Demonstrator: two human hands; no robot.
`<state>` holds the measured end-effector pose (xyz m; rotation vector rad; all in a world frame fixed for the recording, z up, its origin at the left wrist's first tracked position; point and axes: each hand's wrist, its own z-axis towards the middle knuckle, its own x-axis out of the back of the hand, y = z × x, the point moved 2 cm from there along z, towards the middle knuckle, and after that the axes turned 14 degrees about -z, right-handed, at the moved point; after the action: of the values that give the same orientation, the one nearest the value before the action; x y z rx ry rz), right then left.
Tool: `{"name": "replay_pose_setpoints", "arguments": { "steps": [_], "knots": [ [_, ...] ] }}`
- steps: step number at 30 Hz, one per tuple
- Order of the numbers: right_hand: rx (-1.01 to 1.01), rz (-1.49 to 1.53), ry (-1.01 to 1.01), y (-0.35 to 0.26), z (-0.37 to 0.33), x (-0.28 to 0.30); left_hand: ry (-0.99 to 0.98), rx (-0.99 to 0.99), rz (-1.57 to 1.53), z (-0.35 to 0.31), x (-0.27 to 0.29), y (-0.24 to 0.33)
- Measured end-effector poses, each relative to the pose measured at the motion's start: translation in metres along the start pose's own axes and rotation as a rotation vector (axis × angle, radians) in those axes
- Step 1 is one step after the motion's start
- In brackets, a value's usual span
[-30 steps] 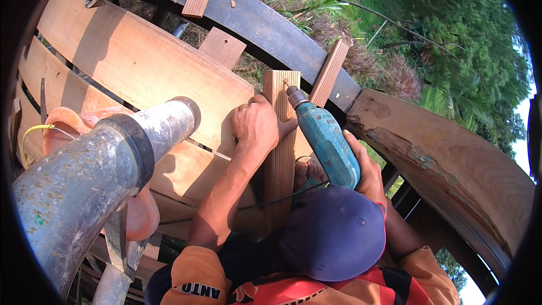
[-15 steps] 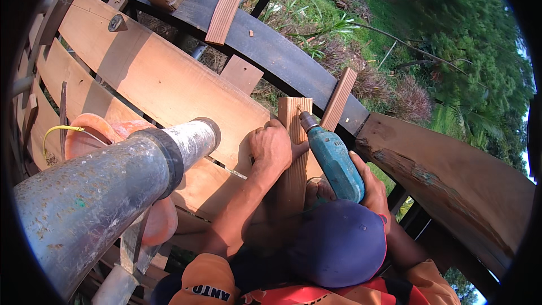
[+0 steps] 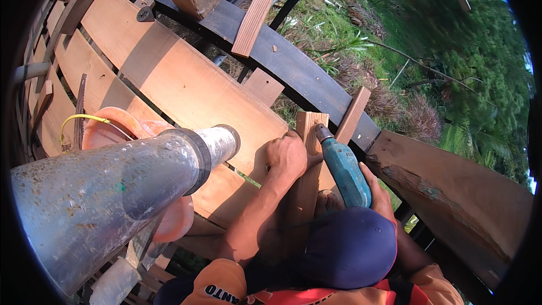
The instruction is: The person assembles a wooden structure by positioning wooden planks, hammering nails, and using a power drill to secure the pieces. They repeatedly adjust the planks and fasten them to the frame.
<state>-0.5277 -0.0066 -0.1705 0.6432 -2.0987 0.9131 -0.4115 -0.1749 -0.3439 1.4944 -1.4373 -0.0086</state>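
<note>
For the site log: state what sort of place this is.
Probably an outdoor timber building site, raised above a green slope: bare wooden planks on a dark curved beam, a teal power drill in use, and grass below.

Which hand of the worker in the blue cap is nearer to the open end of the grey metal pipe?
The worker's own left hand. It rests on the upright wooden post, just right of the pipe end. The worker's right hand is farther right, gripping the teal drill.
</note>
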Motion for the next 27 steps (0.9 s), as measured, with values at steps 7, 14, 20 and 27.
{"name": "replay_pose_setpoints", "arguments": {
  "steps": [7,14,20,27],
  "knots": [
    [0.029,-0.008,0.043,0.016,-0.006,-0.019,-0.019,0.058,-0.015,0.0,-0.001,0.001],
    [-0.013,0.191,-0.076,0.017,-0.009,-0.014,0.022,0.075,0.006,-0.005,0.001,0.008],
    [-0.011,0.238,-0.053,0.025,-0.02,-0.018,-0.032,0.129,-0.029,-0.009,0.006,0.017],
    [0.062,0.237,0.087,0.038,-0.036,-0.029,-0.035,0.175,-0.052,-0.011,0.003,0.026]
  ]
}}
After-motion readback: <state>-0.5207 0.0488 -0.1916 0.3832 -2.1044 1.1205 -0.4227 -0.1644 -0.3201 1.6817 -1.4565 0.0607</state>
